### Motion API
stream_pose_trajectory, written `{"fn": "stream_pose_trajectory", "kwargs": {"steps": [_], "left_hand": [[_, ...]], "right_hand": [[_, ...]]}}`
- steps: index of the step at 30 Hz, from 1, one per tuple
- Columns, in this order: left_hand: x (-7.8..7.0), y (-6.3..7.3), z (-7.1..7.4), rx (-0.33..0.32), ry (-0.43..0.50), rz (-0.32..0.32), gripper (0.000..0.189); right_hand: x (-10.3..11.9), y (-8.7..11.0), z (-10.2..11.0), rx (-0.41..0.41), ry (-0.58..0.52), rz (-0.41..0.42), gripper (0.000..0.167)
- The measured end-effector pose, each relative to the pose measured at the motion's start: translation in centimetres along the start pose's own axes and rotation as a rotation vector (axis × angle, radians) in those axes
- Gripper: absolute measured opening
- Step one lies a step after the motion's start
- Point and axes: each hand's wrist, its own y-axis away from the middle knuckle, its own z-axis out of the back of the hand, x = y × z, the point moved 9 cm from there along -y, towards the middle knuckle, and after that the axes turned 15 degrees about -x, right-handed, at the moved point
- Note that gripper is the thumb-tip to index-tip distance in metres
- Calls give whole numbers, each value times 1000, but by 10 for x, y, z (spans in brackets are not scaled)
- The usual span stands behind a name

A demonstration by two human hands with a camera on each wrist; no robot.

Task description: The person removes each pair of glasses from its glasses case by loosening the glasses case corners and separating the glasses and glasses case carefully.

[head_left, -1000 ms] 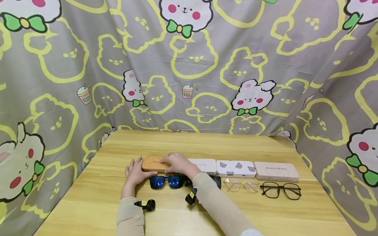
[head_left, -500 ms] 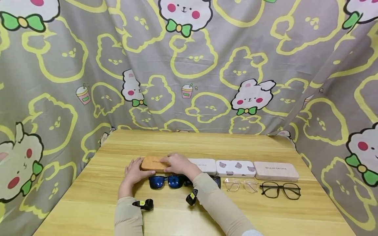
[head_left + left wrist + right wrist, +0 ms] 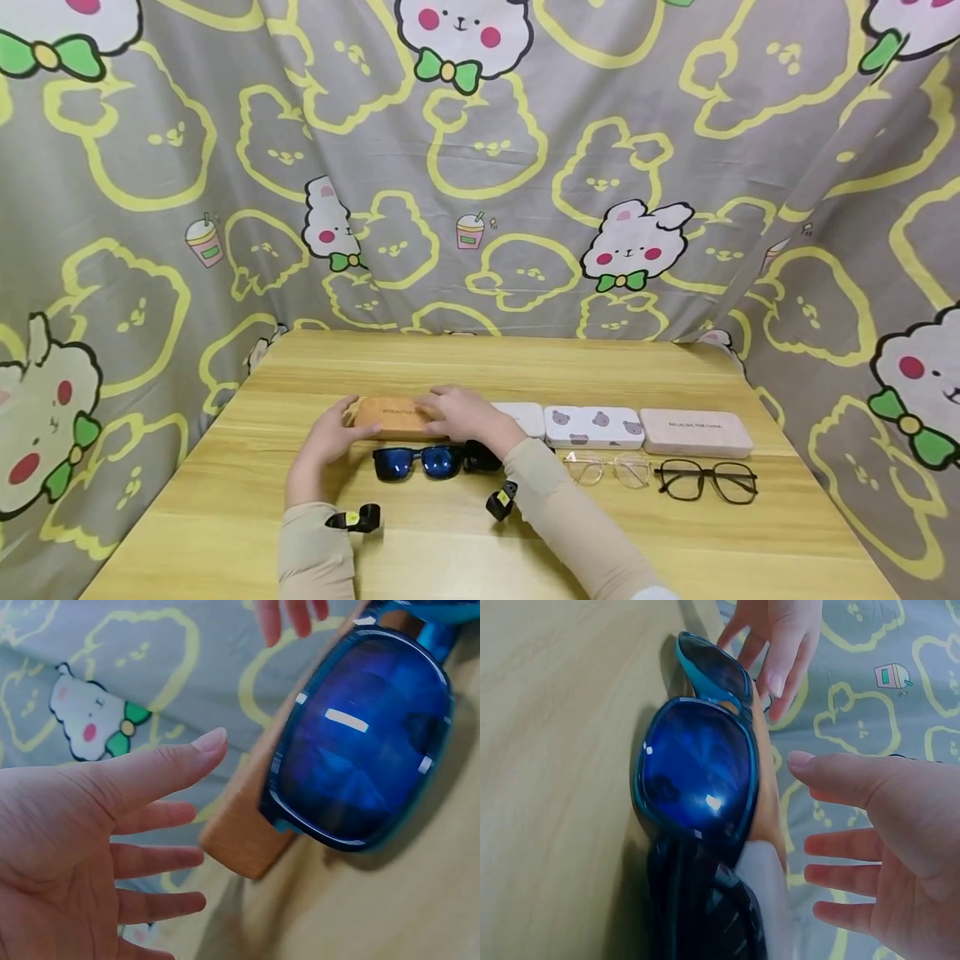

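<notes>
An orange glasses case (image 3: 386, 418) lies at the left end of a row of cases, between my two hands. My left hand (image 3: 328, 437) is at its left end, fingers extended and apart; the left wrist view shows a gap between them and the case. Over the case's right end is my right hand (image 3: 467, 415), its fingers fairly straight and holding nothing in the right wrist view. Blue-lensed sunglasses (image 3: 417, 462) lie just in front of the orange case. Black sunglasses (image 3: 482, 457) sit beside them, partly hidden by the right forearm.
Rightward in the row come a white case (image 3: 527, 418), a bear-print case (image 3: 594, 427) and a pink case (image 3: 697, 432). Clear-framed glasses (image 3: 606, 469) and black-framed glasses (image 3: 707, 482) lie before them on the wooden table (image 3: 450, 542). A patterned curtain (image 3: 517, 183) hangs behind.
Both hands have loosened from the orange case: the left has drawn back leftward and toward the body, the right has shifted slightly right. The head view has turned slightly.
</notes>
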Motion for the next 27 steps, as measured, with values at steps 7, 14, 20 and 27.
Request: {"fn": "stream_pose_trajectory", "kwargs": {"steps": [7,14,20,27], "left_hand": [[-10,3,19,-36,-31,15,81],[-31,-1,26,-64,-63,-17,77],[-54,-10,32,-127,-138,-87,60],[-88,-12,35,-205,-197,-201,51]], "right_hand": [[-18,20,19,-40,-18,-33,53],[-36,42,42,-91,-18,-58,51],[-49,59,64,-165,19,-56,52],[-62,85,100,-262,96,-54,55]]}}
